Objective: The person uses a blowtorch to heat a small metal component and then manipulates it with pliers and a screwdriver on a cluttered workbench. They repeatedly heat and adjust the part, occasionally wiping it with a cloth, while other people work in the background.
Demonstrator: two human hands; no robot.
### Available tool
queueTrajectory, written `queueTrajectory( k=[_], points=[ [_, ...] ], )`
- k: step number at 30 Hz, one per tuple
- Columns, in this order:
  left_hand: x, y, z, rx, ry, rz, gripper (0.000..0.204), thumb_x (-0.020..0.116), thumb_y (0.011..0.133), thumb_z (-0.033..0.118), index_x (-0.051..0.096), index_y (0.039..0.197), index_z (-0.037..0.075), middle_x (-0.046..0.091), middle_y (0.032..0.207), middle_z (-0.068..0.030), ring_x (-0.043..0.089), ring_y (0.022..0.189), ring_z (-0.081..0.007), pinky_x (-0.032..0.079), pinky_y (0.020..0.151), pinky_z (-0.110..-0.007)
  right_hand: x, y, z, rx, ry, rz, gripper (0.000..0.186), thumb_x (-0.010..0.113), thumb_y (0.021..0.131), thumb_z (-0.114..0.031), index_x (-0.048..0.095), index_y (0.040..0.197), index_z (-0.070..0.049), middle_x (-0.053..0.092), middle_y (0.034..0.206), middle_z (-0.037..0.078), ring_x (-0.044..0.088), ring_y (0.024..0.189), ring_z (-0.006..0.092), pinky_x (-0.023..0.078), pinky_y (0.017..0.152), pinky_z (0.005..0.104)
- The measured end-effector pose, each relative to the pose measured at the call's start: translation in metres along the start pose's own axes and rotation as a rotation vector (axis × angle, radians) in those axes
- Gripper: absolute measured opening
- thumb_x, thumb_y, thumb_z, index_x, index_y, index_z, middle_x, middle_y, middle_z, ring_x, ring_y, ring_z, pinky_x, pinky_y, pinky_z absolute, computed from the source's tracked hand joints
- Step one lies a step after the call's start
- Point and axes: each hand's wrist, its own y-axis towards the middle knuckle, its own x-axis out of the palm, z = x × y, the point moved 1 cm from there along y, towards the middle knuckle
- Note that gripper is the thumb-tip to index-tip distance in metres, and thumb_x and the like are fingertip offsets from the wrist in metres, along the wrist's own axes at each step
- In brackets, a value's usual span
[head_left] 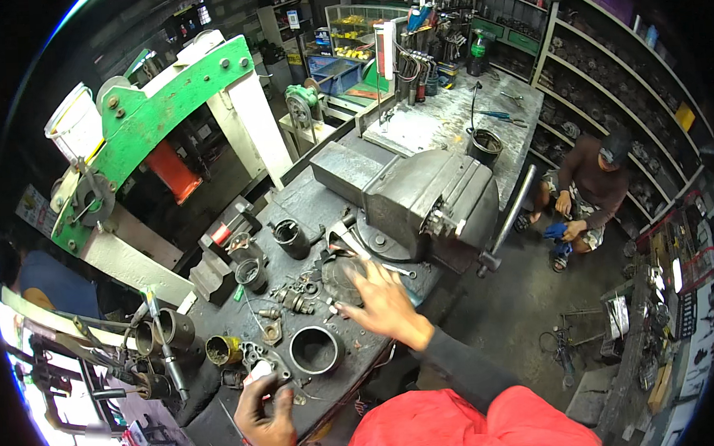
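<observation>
My right hand (386,305) reaches over the bench with its fingers spread, slightly smeared by motion. Its fingertips overlap a dark round disc (340,281); whether they touch it I cannot tell. Lower left, my left hand (268,418) is half curled, thumb and fingers apart, with no held thing showing. Just beyond its fingertips lie a small white piece (259,371) and a grey metal casting with holes (277,363). Between the hands stands an open metal cylinder sleeve (336,354). Small metal fittings (297,300) are scattered left of the disc.
A large bench vise (427,196) rises beyond my right hand, its handle (510,216) sticking out rightward. Dark cups (291,240) and a yellow can (221,350) stand on the bench. A green press frame (172,103) is at left. Another person (590,185) sits low at right, holding something blue.
</observation>
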Motion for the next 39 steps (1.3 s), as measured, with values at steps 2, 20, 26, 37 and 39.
queueTrajectory(
  k=[2,20,26,37,39],
  points=[
    [0.054,0.024,0.033,0.154,0.067,-0.078,0.024,0.082,0.085,0.004,0.077,0.108,-0.002,0.076,0.098,-0.0109,0.072,0.089,-0.0184,0.055,0.083,-0.030,-0.051,-0.024,0.024,-0.062,0.359,0.020,0.049,0.084,0.087,-0.031,0.069,0.124,-0.002,0.068,0.122,0.027,0.070,0.105,0.0414,0.057,0.082,0.0470],
    [0.277,0.096,0.107,0.076,-0.256,-0.206,0.022,0.080,0.093,0.005,0.076,0.113,-0.004,0.075,0.109,-0.0102,0.070,0.099,-0.0169,0.055,0.091,-0.030,-0.187,0.054,0.151,-0.351,0.339,0.077,0.043,0.076,0.082,0.006,0.073,0.123,-0.002,0.069,0.110,0.016,0.069,0.091,0.0361,0.057,0.081,0.0413],
    [0.277,0.095,0.113,0.307,-0.143,-0.110,0.033,0.089,0.080,0.006,0.077,0.110,0.000,0.076,0.105,-0.0130,0.073,0.094,-0.0195,0.058,0.084,-0.031,-0.195,0.074,0.154,-0.269,0.530,-0.042,0.036,0.078,0.083,0.003,0.075,0.119,-0.001,0.072,0.102,0.016,0.073,0.087,0.0288,0.059,0.075,0.0359],
    [0.279,0.094,0.117,0.359,-0.108,-0.121,0.053,0.095,0.073,0.011,0.074,0.120,0.002,0.076,0.109,-0.0132,0.074,0.091,-0.0218,0.060,0.081,-0.033,-0.195,0.058,0.145,0.064,0.533,-0.060,0.040,0.083,0.085,-0.001,0.071,0.124,0.002,0.070,0.098,0.010,0.072,0.083,0.0160,0.058,0.070,0.0294],
    [0.276,0.095,0.114,0.363,-0.119,-0.137,0.054,0.095,0.073,0.011,0.074,0.121,0.002,0.076,0.110,-0.0134,0.074,0.093,-0.0223,0.060,0.082,-0.034,-0.199,0.055,0.149,0.026,0.453,0.011,0.044,0.084,0.084,-0.001,0.070,0.126,0.002,0.070,0.098,0.011,0.072,0.084,0.0165,0.058,0.072,0.0295]
  ],
)
